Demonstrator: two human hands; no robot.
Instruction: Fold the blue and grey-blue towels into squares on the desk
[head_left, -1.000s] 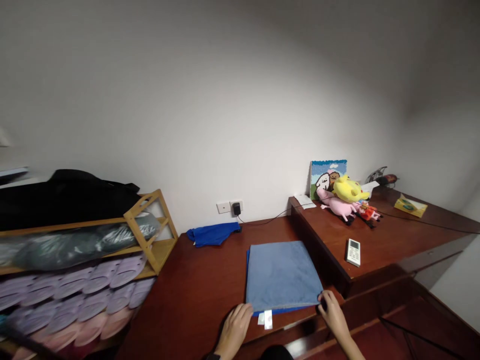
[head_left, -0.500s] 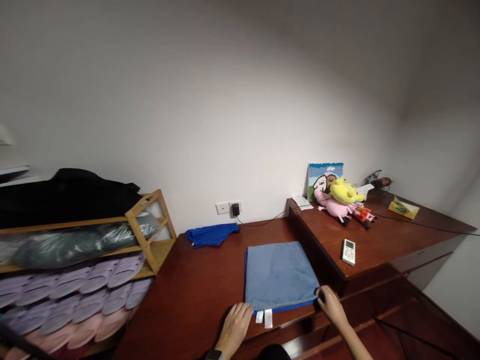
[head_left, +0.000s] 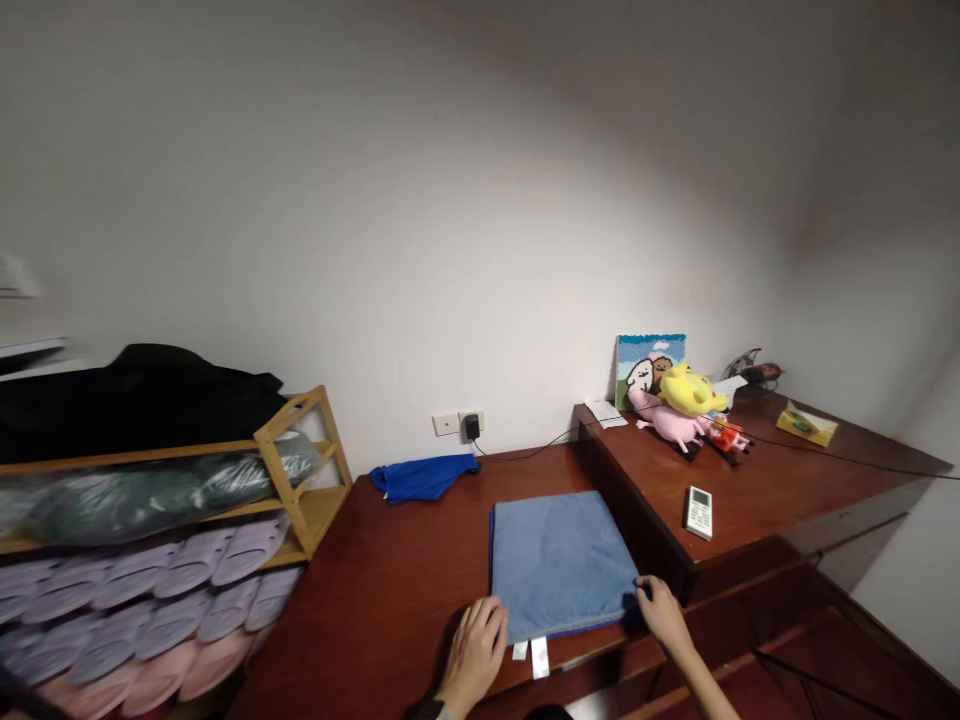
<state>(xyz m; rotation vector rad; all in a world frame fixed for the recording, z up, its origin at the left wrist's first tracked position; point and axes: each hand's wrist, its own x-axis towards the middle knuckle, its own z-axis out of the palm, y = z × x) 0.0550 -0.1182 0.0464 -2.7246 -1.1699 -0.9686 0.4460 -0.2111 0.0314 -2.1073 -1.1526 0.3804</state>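
Observation:
A folded grey-blue cloth (head_left: 562, 562) lies flat on the dark red-brown table (head_left: 375, 590), with a darker blue layer showing beneath its left and front edges. Two white tags (head_left: 539, 657) stick out at the front edge. My left hand (head_left: 476, 645) is at the cloth's front left corner, fingers bent and close together; whatever its fingertips pinch is too small to make out. At the front right corner, my right hand (head_left: 661, 610) has thumb and finger closed on the cloth's edge.
A blue cloth (head_left: 424, 477) lies by the wall near a black plug (head_left: 472, 427). On the higher cabinet at right are a remote (head_left: 698, 513), plush toys (head_left: 679, 405) and a tissue pack (head_left: 806, 425). A wooden rack (head_left: 304, 470) with slippers stands left.
The cloth's front edge lies slightly lower in view, covering more of the blue layer and the tags. My left hand has shifted slightly; my right hand stays at its corner. The view has tilted slightly.

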